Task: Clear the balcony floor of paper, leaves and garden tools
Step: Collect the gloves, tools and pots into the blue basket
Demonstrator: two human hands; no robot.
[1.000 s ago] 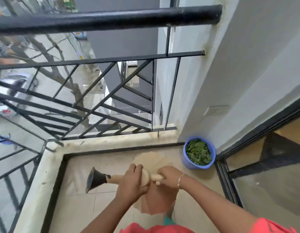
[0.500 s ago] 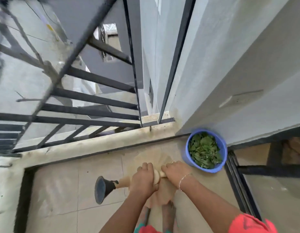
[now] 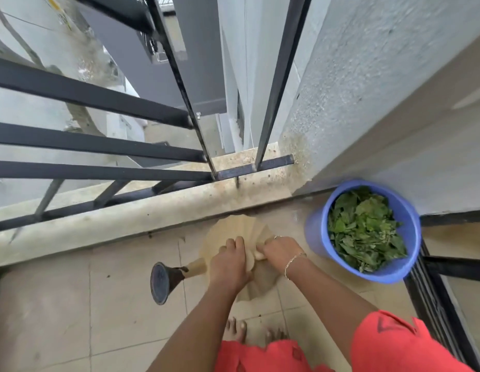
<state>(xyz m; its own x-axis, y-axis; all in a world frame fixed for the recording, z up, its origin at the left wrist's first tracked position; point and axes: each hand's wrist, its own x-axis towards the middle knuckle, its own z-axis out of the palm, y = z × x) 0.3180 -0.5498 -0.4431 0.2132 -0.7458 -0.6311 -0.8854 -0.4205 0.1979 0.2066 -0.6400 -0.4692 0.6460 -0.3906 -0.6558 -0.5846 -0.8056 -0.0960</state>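
Note:
A garden tool with a pale wooden handle and a black cone-shaped metal head (image 3: 163, 282) is held level above the tiles. My left hand (image 3: 229, 263) grips its handle together with a sheet of brown paper (image 3: 237, 229), which fans out above and below my fists. My right hand (image 3: 280, 253) is closed on the handle's right end and on the paper. A blue bucket (image 3: 315, 232) full of green leaves (image 3: 363, 228) stands on the floor to the right, in the corner by the wall.
A black metal railing (image 3: 104, 173) on a concrete kerb (image 3: 152, 210) runs along the far side. A rough grey wall (image 3: 367, 89) rises on the right. A dark door frame (image 3: 434, 299) edges the right side. My bare feet (image 3: 253, 332) stand on beige tiles.
The view has tilted down and moved closer to the kerb and bucket. Both hands keep the same grip on the tool and paper.

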